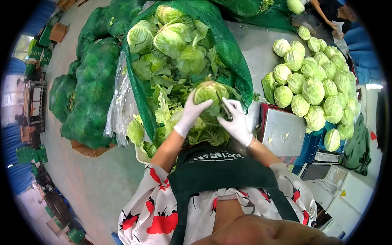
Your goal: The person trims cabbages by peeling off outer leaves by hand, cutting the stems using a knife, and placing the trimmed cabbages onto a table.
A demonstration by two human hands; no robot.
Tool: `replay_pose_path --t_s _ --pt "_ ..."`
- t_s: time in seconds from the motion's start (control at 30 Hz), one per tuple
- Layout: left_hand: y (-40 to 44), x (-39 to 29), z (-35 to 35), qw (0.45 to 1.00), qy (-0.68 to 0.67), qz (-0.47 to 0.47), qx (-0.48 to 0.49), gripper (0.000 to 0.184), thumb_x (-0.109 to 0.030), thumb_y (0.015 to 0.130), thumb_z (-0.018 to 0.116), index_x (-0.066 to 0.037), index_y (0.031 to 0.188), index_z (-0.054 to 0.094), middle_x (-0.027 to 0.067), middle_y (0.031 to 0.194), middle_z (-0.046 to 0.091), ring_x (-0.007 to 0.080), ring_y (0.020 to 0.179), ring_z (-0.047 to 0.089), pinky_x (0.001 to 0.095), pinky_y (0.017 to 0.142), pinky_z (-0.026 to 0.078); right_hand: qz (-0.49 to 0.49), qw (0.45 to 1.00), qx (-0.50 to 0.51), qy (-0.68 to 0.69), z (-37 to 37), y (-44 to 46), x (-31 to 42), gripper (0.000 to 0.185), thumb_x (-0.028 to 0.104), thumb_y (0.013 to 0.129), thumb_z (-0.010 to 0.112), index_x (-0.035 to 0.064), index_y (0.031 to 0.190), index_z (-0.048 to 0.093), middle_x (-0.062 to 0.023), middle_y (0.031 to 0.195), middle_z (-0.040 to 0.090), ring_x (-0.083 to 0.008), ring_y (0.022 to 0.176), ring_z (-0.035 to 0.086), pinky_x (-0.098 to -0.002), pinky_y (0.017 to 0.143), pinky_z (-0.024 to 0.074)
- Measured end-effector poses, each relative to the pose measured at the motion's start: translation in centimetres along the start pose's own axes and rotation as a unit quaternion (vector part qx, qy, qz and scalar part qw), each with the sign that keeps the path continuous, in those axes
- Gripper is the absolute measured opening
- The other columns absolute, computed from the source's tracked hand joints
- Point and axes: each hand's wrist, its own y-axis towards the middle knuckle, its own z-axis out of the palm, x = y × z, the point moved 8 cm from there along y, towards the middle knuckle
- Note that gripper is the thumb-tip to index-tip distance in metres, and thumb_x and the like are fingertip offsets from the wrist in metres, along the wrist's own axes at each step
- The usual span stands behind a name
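A cabbage [207, 93] with loose outer leaves is held over the open green net bag [241, 61]. My left hand [192, 112], in a white glove, grips it from its left side. On the right, my gloved right hand [238, 122] is closed round a dark-handled knife [225, 107], whose blade lies against the cabbage's right side. Behind my hands, whole cabbages [173, 38] fill the bag, and loose trimmed leaves [163, 104] lie below and around them.
To the right, a pile of trimmed cabbages [313, 90] lies beside a metal scale plate [283, 130]. Full green net bags [92, 94] stand at the left, near clear plastic sheeting [122, 102]. Another person's arm [322, 14] shows at the top right.
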Motion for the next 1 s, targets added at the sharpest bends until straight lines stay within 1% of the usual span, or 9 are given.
replay_pose_path --t_s 0.07,0.1,0.23,0.3,0.33,0.37,0.47,0.6,1.0 --pt "-2.0 -2.4 -3.4 0.985 0.139 0.096 0.029 0.095 -0.017 0.072 0.089 0.002 0.149 0.038 0.0164 0.139 0.055 0.0248 0.124 0.058 0.0365 0.105 0.048 -0.077 0.994 0.025 0.073 1.0 -2.0 2.6 0.062 0.010 0.084 0.076 0.0053 0.142 0.055 -0.0111 0.115 0.061 -0.0196 0.106 0.061 -0.0270 0.088 0.0501" --pt "-3.3 -4.3 -4.4 0.964 0.217 0.145 0.052 0.098 -0.019 0.069 0.090 0.001 0.150 0.037 0.0186 0.139 0.055 0.0275 0.126 0.056 0.0382 0.107 0.046 0.055 0.968 0.129 0.208 2.8 -3.2 1.8 0.058 0.009 0.088 0.073 0.0050 0.143 0.055 -0.0050 0.103 0.067 -0.0123 0.093 0.063 -0.0219 0.082 0.0492" --pt "-5.2 -5.4 -7.4 0.862 0.477 0.169 -0.018 0.105 -0.031 0.065 0.086 0.003 0.150 0.034 0.0278 0.147 0.044 0.0392 0.138 0.045 0.0409 0.115 0.037 0.291 0.912 0.158 0.241 6.9 -3.0 -2.4 0.041 0.019 0.095 0.069 -0.0004 0.131 0.062 -0.0014 0.091 0.071 -0.0079 0.067 0.062 -0.0233 0.063 0.0508" --pt "-3.2 -0.3 -9.8 0.826 0.533 0.169 -0.079 0.104 -0.033 0.067 0.083 0.006 0.149 0.034 0.0292 0.152 0.038 0.0406 0.140 0.041 0.0429 0.117 0.035 0.169 0.980 0.099 0.043 7.7 -1.2 -5.5 0.033 0.020 0.094 0.067 0.0035 0.122 0.063 -0.0111 0.079 0.068 -0.0213 0.063 0.066 -0.0355 0.060 0.0536" --pt "-3.5 -0.8 -9.2 0.789 0.568 0.210 -0.107 0.112 -0.040 0.065 0.086 0.008 0.149 0.031 0.0306 0.153 0.035 0.0415 0.141 0.040 0.0441 0.116 0.037 0.091 0.993 0.072 0.023 7.4 -0.4 -4.2 0.035 0.019 0.094 0.068 0.0029 0.125 0.062 -0.0097 0.072 0.065 -0.0198 0.059 0.064 -0.0343 0.056 0.0522" --pt "-3.1 -0.3 -9.0 0.785 0.586 0.171 -0.109 0.114 -0.043 0.065 0.087 0.008 0.150 0.030 0.0304 0.153 0.035 0.0411 0.142 0.039 0.0435 0.116 0.036 0.014 0.999 0.043 0.002 7.0 0.0 -2.8 0.038 0.018 0.094 0.068 0.0023 0.128 0.061 -0.0083 0.065 0.062 -0.0184 0.055 0.062 -0.0332 0.052 0.0508" --pt "-3.7 -1.7 -7.2 0.765 0.626 0.093 -0.119 0.126 -0.053 0.061 0.091 0.010 0.150 0.028 0.0305 0.151 0.038 0.0401 0.140 0.041 0.0424 0.115 0.038 -0.066 0.994 -0.008 -0.085 7.2 0.1 -0.9 0.029 0.020 0.095 0.066 0.0019 0.117 0.062 -0.0152 0.067 0.064 -0.0314 0.058 0.065 -0.0403 0.058 0.0537" --pt "-2.7 -1.3 -8.1 0.767 0.621 0.118 -0.112 0.122 -0.053 0.060 0.090 0.009 0.148 0.031 0.0295 0.146 0.045 0.0400 0.134 0.048 0.0427 0.111 0.042 -0.015 0.987 0.076 -0.141 10.1 1.0 -3.1 0.024 0.027 0.098 0.058 0.0034 0.103 0.055 -0.0210 0.077 0.069 -0.0421 0.069 0.068 -0.0521 0.065 0.0544" --pt "-3.1 -1.3 -7.9 0.750 0.639 0.124 -0.117 0.113 -0.051 0.059 0.090 0.008 0.142 0.040 0.0260 0.142 0.050 0.0396 0.127 0.053 0.0445 0.103 0.048 0.063 0.954 0.153 -0.250 13.7 2.3 -4.6 0.026 0.018 0.093 0.058 -0.0036 0.104 0.050 -0.0283 0.078 0.068 -0.0461 0.074 0.068 -0.0548 0.069 0.0546"
